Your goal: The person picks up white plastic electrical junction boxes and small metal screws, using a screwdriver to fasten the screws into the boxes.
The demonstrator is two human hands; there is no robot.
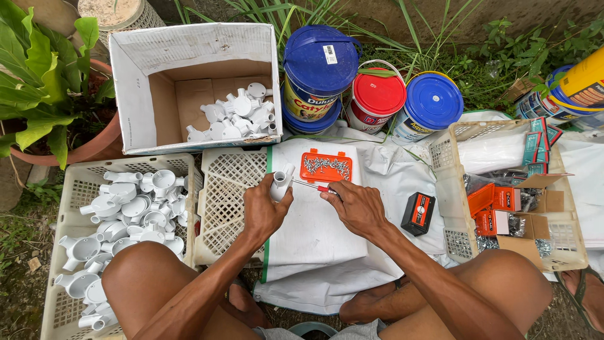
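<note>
My left hand (264, 211) grips a white plastic conduit fitting (280, 180) upright over a white sack (314, 226) laid across an upturned crate (228, 189). My right hand (355, 206) holds a screwdriver with a red handle (314, 186), its shaft pointing left with the tip at the fitting. Just beyond both hands lies an open orange tray of screws (325, 166).
A crate (69, 189) of several white fittings sits at left, a cardboard box (189, 44) with more behind it. Three lidded paint buckets (377, 97) stand at the back. A crate (450, 189) of orange screw boxes is at right, a small black-and-orange box (418, 213) beside it.
</note>
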